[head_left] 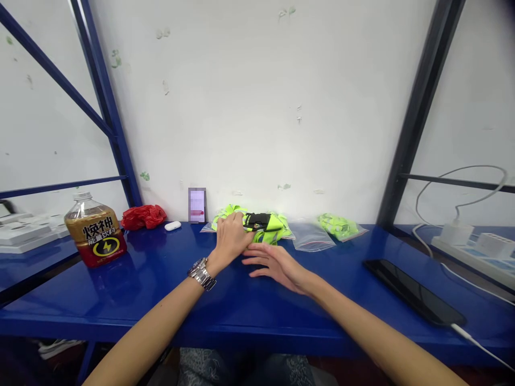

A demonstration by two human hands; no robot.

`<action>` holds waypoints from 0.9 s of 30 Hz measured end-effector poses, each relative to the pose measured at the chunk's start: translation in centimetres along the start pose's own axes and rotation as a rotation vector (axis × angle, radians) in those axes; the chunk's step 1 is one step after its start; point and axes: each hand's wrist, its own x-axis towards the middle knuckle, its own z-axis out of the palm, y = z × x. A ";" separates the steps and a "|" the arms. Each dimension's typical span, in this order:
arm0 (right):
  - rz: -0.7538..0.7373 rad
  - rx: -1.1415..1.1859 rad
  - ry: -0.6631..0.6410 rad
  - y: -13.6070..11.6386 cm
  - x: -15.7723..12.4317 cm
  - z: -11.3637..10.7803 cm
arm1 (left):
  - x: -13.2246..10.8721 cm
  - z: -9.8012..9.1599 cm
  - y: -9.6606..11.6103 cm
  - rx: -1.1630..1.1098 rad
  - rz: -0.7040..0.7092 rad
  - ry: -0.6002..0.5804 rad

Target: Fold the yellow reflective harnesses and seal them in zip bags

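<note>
My left hand point(233, 236), with a metal watch on its wrist, is closed on a folded neon-yellow reflective vest point(276, 221). A black buckle and strap point(257, 220) lie across the top of this bundle. Just below it is my right hand point(277, 265), palm turned inward, its fingers stretched out and apart near the left fingertips. More neon-yellow reflective fabric point(231, 210) sits behind my left hand, partly hidden by it. To the right lie a clear zip bag point(314, 236) and another bagged neon-yellow bundle point(338, 226).
On the blue table point(161, 300) stand a large drink bottle point(96, 230), a red plastic bag point(144, 216), a white earbud case point(173, 226) and an upright phone point(197, 205). A black phone point(414, 292) on a cable lies right, near a power strip point(478, 252).
</note>
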 end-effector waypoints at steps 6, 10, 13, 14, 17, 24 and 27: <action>-0.103 0.160 0.385 1.5 2.4 -0.4 | -1.1 -0.4 0.2 -0.003 0.130 -0.024; -0.291 0.335 0.667 1.4 3.0 -1.7 | -2.0 -0.1 -0.5 0.038 0.302 -0.149; -0.329 0.354 0.708 1.4 3.5 -2.0 | -2.9 0.0 -0.7 0.083 0.366 -0.169; -0.328 0.356 0.724 1.5 3.7 -2.1 | -3.2 -0.2 -0.5 0.113 0.334 -0.139; -0.298 0.400 0.847 1.8 4.4 -1.9 | -4.5 -1.2 0.8 0.175 0.228 -0.103; -0.203 0.566 0.946 1.1 5.0 -1.7 | -7.2 -1.1 4.2 -0.455 0.062 -0.557; -0.141 0.626 0.902 0.9 4.5 -1.9 | -6.2 1.0 4.2 -0.990 -0.188 -0.549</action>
